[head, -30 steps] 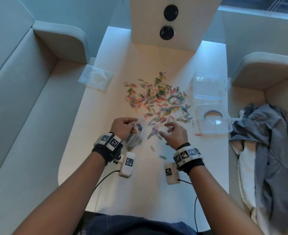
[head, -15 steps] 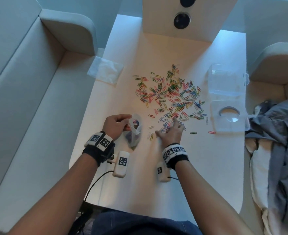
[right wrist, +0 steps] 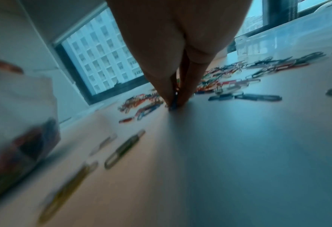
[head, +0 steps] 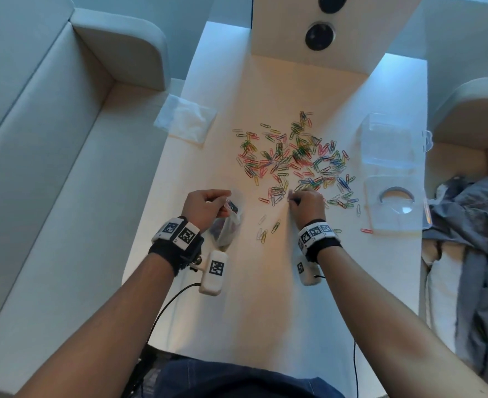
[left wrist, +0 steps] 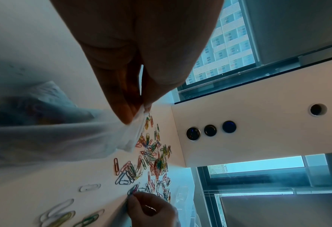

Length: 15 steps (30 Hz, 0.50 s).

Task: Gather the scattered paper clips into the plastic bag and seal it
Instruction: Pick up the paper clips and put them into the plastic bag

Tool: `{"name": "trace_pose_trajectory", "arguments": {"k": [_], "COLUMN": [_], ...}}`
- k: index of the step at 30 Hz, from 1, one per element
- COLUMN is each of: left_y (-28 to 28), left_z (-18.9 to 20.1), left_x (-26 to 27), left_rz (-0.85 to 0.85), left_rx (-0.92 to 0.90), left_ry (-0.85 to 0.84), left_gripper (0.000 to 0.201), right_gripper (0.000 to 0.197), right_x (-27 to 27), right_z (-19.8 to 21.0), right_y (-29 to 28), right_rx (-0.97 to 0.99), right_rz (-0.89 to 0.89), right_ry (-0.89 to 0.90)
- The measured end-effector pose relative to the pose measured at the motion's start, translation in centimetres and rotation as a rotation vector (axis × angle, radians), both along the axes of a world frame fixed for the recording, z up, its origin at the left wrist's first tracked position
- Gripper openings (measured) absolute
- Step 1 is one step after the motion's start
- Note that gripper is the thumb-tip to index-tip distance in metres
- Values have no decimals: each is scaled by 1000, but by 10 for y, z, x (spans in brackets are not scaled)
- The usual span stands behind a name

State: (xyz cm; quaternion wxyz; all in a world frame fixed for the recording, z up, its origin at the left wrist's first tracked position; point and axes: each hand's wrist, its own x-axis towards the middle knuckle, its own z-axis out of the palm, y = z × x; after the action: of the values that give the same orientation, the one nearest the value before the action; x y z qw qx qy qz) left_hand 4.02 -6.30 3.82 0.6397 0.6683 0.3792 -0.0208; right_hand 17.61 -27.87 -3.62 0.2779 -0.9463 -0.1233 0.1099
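Progress: early. Most of the coloured wire paper clips (head: pixel 297 162) are still spread in one wide patch across the middle of the long white bench (head: pixel 265 297) — only a small dark clump shows through the clear soft plastic bag (head: pixel 226 229), low in its bottom. A few strays (head: pixel 267 229) lie between my hands, and one red clip (head: pixel 366 230) sits apart near the right edge. Bag mouth is open, seal not done. My estimate: many more pick-and-drop rounds before sealing.

Bag: at the near-left edge of the patch, its bottom resting on the bench, top hanging from my left hand (head: pixel 205 206). Left wrist view shows thumb and fingers (left wrist: pixel 122 106) pinched tight on the bunched top edge, holding it up.

Right hand (head: pixel 307 205): at the near edge of the patch, fingers (right wrist: pixel 182 92) drawn narrow, tips on the bench — pinching what looks like a bluish clip (right wrist: pixel 174 102) between them. That view is blurred, so I can't tell whether it's one clip or several. Bag mouth is just beside this hand, to its left.
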Motion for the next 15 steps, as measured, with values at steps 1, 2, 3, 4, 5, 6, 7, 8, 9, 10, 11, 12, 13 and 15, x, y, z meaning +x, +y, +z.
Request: {"name": "trace_pose_trajectory", "arguments": {"k": [1,2,3,4,5,6,7,8,9,10,11,12,13,15], "left_y": [-1,-4,-6,-10,-13,-17,-21,-25,-28,-32,-36,-40,-43,-47], "left_z": [0,-1,-2,-2,-3,-3,-4,-4,-4,-4,-4,-4,-3,-2], "left_x": [1,3,4,5,6,7,8,10,12,13,15,16,17,17], "left_rz": [-4,-10,-19,-31,-46,-63,-80,-97,-114,-133,-155,-179,-200,-220], "left_rx": [-4,-6,-4,1,14,29,46,62,82,100,117,131,141,141], "left_ry": [7,14,19,19,20,19,19,19,21,20,14,6,-2,-12], "left_gripper": [18,17,17,16,16,16,17,17,19,19,20,20,20,20], "right_gripper": [10,10,9,9,10,12,14,14,15,17,18,19,19,15], "right_x": [2,4,4,5,4,2,-2,-7,-12,-18,-25,-32,-39,-47], "right_z": [4,6,8,9,12,16,23,33,42,51,60,67,71,72], "right_y": [-2,-5,-9,-13,-17,-19,-18,-16,-12,-7,-1,5,11,23], "right_rx": [7,17,36,79,177,364,622,862,1007,1052,1035,980,887,623], "right_rz": [-27,-75,-154,-257,-369,-466,-543,-577,-556,-488,-390,-288,-198,-39], "right_ry": [19,61,130,214,326,466,617,756,857,922,947,931,876,677]}}
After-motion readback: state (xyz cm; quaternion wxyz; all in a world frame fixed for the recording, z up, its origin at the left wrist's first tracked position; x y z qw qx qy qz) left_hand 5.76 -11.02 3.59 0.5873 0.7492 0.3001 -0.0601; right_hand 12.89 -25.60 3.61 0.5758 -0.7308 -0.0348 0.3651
